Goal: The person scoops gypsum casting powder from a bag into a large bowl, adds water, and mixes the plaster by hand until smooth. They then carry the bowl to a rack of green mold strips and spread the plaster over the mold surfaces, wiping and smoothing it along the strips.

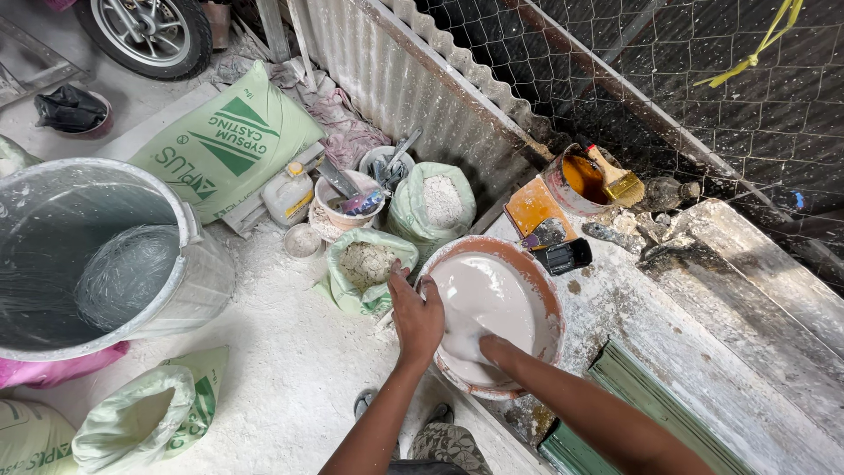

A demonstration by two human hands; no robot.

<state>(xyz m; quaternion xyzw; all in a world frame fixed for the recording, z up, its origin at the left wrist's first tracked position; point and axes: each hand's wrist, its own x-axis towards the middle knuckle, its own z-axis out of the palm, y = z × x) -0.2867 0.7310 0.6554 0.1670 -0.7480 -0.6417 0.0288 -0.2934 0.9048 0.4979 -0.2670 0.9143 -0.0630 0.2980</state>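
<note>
In the head view, the person leans over a round basin with an orange-brown rim, filled with pale, creamy wet plaster. The basin sits at the near-left end of a plaster-crusted counter.

The left hand lies on the basin's near-left rim, fingers curled over the edge in a loose grip. The right hand is sunk in the plaster from the wrist down, so how far open it is cannot be told.

Just beside the basin on the left stand two open pale green sacks: the nearer sack holds lumpy greyish material, and the farther sack holds white powder. Behind them are a small bucket of tools, a white jug and a printed green plaster bag lying flat.

Far left stands a large grey tub lined with clear plastic. The floor is dusted white.

On the counter beyond the basin lie an orange scraper, a black object, and a tin of amber liquid with a brush resting across it. Corrugated sheet and wire mesh close off the back. A wheel shows at top left.
</note>
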